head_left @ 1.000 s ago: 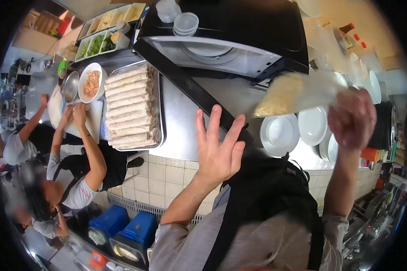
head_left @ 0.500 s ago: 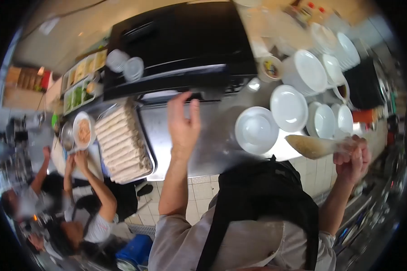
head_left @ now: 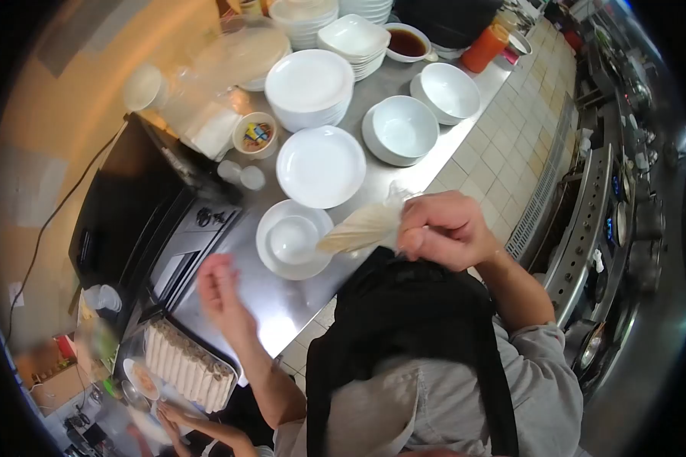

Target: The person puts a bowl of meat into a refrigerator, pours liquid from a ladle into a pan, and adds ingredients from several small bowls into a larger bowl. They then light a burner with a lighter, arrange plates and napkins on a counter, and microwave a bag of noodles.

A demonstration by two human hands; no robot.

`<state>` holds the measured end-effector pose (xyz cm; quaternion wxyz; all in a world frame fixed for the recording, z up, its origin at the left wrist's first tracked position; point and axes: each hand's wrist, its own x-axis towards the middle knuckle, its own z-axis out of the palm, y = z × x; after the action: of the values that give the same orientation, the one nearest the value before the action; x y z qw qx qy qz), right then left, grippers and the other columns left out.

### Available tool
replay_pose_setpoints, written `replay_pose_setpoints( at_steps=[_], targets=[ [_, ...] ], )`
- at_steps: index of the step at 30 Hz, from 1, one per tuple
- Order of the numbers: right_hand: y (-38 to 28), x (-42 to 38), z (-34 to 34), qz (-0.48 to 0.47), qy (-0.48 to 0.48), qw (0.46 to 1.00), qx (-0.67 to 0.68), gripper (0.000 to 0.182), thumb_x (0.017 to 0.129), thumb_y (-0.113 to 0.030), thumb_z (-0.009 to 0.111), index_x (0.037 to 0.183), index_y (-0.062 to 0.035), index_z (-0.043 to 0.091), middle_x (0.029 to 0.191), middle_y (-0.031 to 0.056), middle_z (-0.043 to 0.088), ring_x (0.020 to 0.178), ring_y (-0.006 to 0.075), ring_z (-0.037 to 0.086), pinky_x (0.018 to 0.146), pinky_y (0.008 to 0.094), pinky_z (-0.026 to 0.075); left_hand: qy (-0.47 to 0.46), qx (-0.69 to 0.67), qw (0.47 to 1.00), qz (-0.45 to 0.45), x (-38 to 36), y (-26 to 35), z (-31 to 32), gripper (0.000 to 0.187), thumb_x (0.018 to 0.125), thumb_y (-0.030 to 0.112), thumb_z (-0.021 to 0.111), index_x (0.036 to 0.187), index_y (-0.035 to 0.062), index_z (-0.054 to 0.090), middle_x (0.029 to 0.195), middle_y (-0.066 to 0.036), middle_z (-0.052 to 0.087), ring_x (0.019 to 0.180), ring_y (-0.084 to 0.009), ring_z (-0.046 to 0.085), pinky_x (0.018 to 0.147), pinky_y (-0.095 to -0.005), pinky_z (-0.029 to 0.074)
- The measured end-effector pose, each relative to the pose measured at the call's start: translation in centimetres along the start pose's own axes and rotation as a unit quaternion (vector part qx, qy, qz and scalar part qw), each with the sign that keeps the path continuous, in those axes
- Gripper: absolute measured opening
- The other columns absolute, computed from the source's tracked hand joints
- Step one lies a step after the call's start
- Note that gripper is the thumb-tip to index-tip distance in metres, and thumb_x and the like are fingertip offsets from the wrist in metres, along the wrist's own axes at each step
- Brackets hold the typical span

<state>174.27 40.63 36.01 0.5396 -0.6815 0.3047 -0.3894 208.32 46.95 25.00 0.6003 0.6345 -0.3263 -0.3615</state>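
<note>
My right hand (head_left: 448, 230) grips the gathered top of a clear plastic bag (head_left: 362, 228) with pale, yellowish contents. The bag's lower end hangs over the rim of a white bowl (head_left: 263, 244) that has a smaller round shape inside it. Empty and spread a little, my left hand (head_left: 225, 293) is above the steel counter, left of the bowl. A white plate (head_left: 320, 166) lies just beyond the bowl.
Stacked plates (head_left: 309, 82), white bowls (head_left: 405, 128), a dish of dark sauce (head_left: 406, 43) and an orange bottle (head_left: 485, 49) stand farther back. A tray of pale rolls (head_left: 187, 364) is lower left, near a co-worker's hands (head_left: 177, 419). Stoves (head_left: 575, 251) line the right.
The view has turned toward the right side of the counter. My right hand has brought the bag closer to the bowl. My left hand remains empty near the counter.
</note>
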Motion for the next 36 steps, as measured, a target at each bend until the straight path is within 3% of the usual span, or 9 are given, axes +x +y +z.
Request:
replay_pose_setpoints(
  at_steps=[5, 7, 11, 15, 16, 17, 19, 28, 36],
  targets=[
    [-1.0, -1.6, -3.6, -0.079, -0.030, 0.995, 0.051, 0.014, 0.092, -0.005, 0.062, 0.081, 0.0010, 0.066, 0.070, 0.0088, 0.064, 0.062, 0.0211, 0.060, 0.059, 0.0314, 0.046, -0.321, -0.222, 0.851, -0.350, -6.6, -0.4, 12.2, 0.072, 0.102, 0.060, 0.031, 0.142, 0.0023, 0.046, 0.137, -0.014, 0.055, 0.118, -0.0301, 0.059, 0.103, -0.0449, 0.045],
    [-1.0, -3.3, -6.3, -0.094, -0.050, 0.992, 0.062, 0.011, 0.091, -0.004, 0.063, 0.083, 0.0011, 0.067, 0.073, 0.0099, 0.065, 0.063, 0.0236, 0.062, 0.058, 0.0328, 0.047, -0.438, -0.390, 0.659, -0.470, -8.3, 1.3, 16.8, 0.077, 0.101, 0.063, 0.028, 0.144, 0.0012, 0.043, 0.139, -0.015, 0.052, 0.122, -0.0315, 0.056, 0.102, -0.0458, 0.046],
    [-0.2, -7.6, -11.7, -0.192, -0.093, 0.977, 0.017, 0.005, 0.087, -0.001, 0.065, 0.085, 0.0010, 0.069, 0.074, 0.0104, 0.066, 0.063, 0.0261, 0.064, 0.055, 0.0332, 0.047, -0.358, -0.370, 0.689, -0.509, -10.7, -1.8, 22.2, 0.072, 0.101, 0.058, 0.039, 0.145, 0.0004, 0.042, 0.139, -0.017, 0.053, 0.123, -0.0314, 0.056, 0.099, -0.0468, 0.049],
    [0.0, -12.7, -17.5, -0.100, -0.027, 0.995, -0.017, 0.005, 0.087, -0.002, 0.065, 0.082, 0.0004, 0.067, 0.070, 0.0112, 0.062, 0.062, 0.0276, 0.060, 0.056, 0.0342, 0.046, -0.385, -0.035, 0.853, -0.350, -10.3, -4.4, 26.6, 0.061, 0.096, 0.037, 0.063, 0.142, 0.0010, 0.045, 0.139, -0.020, 0.053, 0.122, -0.0327, 0.056, 0.098, -0.0460, 0.048],
    [0.5, -13.8, -18.5, -0.080, 0.000, 0.997, -0.018, 0.005, 0.087, -0.002, 0.065, 0.082, 0.0007, 0.067, 0.070, 0.0106, 0.063, 0.062, 0.0257, 0.060, 0.056, 0.0331, 0.046, -0.376, 0.154, 0.908, -0.104, -9.2, -5.8, 27.0, 0.061, 0.093, 0.040, 0.065, 0.139, 0.0035, 0.050, 0.140, -0.020, 0.052, 0.126, -0.0332, 0.053, 0.101, -0.0464, 0.045],
    [1.0, -14.9, -19.4, -0.058, 0.028, 0.998, -0.019, 0.005, 0.086, -0.001, 0.064, 0.083, 0.0010, 0.067, 0.070, 0.0100, 0.064, 0.061, 0.0238, 0.060, 0.056, 0.0321, 0.046, -0.334, 0.328, 0.871, 0.151, -8.1, -5.9, 27.8, 0.061, 0.090, 0.043, 0.068, 0.136, 0.0060, 0.054, 0.142, -0.020, 0.050, 0.130, -0.0337, 0.049, 0.105, -0.0467, 0.041],
    [1.9, -17.1, -20.4, -0.039, 0.078, 0.996, -0.004, 0.006, 0.087, -0.002, 0.064, 0.082, 0.0010, 0.066, 0.070, 0.0094, 0.064, 0.061, 0.0213, 0.060, 0.056, 0.0310, 0.045, -0.294, 0.467, 0.766, 0.329, -6.0, -4.0, 29.2, 0.071, 0.079, 0.049, 0.076, 0.132, 0.0057, 0.059, 0.144, -0.024, 0.046, 0.136, -0.0419, 0.040, 0.110, -0.0582, 0.030],
    [5.0, -24.9, -20.2, 0.078, 0.384, 0.919, 0.032, 0.018, 0.095, -0.010, 0.058, 0.084, 0.0030, 0.063, 0.073, 0.0099, 0.063, 0.060, 0.0145, 0.054, 0.057, 0.0276, 0.044, -0.401, 0.592, 0.550, 0.432, 4.1, -5.4, 35.3, 0.099, 0.058, 0.076, 0.074, 0.132, 0.0120, 0.062, 0.154, -0.024, 0.033, 0.146, -0.0472, 0.016, 0.112, -0.0709, 0.005],
    [6.7, -25.0, -18.9, 0.064, 0.470, 0.875, 0.098, 0.019, 0.098, -0.013, 0.056, 0.087, 0.0023, 0.059, 0.074, 0.0095, 0.057, 0.060, 0.0155, 0.054, 0.055, 0.0283, 0.044, -0.449, 0.586, 0.522, 0.428, 6.3, -7.0, 36.2, 0.092, 0.060, 0.076, 0.072, 0.129, 0.0156, 0.065, 0.154, -0.022, 0.034, 0.146, -0.0469, 0.018, 0.112, -0.0703, 0.006]
  ],
)
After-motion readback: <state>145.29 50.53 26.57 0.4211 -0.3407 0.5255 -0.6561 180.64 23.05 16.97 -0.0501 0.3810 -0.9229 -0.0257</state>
